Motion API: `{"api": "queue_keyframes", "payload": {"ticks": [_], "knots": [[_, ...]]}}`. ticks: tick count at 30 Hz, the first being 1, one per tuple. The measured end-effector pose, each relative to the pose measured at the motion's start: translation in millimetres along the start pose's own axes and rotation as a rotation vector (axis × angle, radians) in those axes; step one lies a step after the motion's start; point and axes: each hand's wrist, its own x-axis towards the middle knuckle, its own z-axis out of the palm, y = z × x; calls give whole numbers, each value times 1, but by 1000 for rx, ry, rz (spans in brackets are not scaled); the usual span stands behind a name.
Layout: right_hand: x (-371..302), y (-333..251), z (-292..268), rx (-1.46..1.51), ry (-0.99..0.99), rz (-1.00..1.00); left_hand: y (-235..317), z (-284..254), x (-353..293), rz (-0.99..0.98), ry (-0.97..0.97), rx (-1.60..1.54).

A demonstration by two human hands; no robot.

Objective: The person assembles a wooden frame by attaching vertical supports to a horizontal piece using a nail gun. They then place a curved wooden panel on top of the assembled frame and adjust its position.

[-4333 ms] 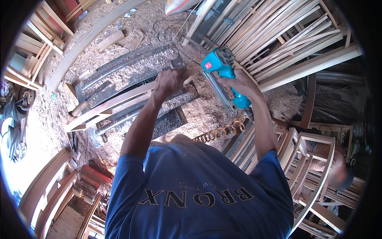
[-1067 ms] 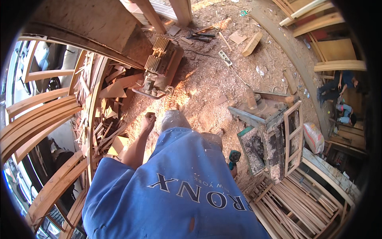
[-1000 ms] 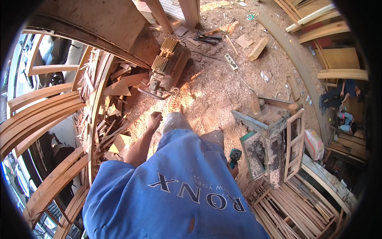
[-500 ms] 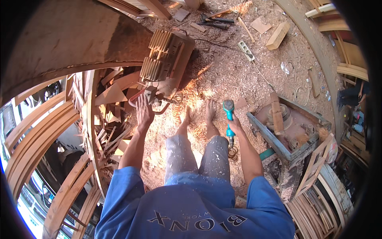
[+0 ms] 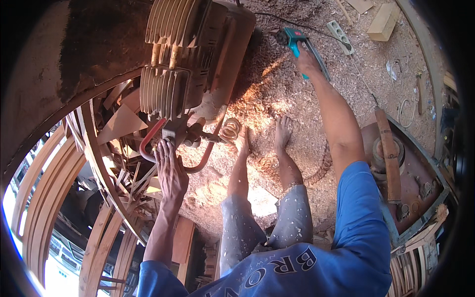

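At the left, my left hand lies with fingers stretched out against the dark fitting block of an air compressor. Beside those fingers curves the compressor's red handle. My right arm reaches far forward, low over the shavings. In my right hand is a teal nail gun with a long metal magazine; the palm hides part of its grip. A coiled hose hangs from the compressor's fitting, near my bare foot.
Wood shavings cover the floor. A white power strip and its cable lie beyond the nail gun, near a wood block. A wooden-framed machine stands at the right. Scrap wood and curved timber pieces crowd the left.
My body has come closer to the compressor. The right hand has swung the nail gun forward, away from my knee and toward the power strip. My left hand stays at the compressor's handle and fitting.
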Motion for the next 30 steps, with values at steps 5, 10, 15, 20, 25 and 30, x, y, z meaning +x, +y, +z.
{"api": "queue_keyframes", "payload": {"ticks": [5,10,15,20,25,30], "knots": [[7,-6,16,103,145,-13,6,13,-3,-41,33,-48],[-36,27,41,188,67,-3,19,34,0,-122,266,-108],[-86,69,66,185,-93,91,18,49,0,-80,495,-178],[-154,95,99,234,-39,249,21,59,-6,-128,554,-162],[-273,89,97,563,313,155,35,48,-28,-226,376,-390],[-398,59,45,700,634,40,64,29,-104,43,260,-258]]}}
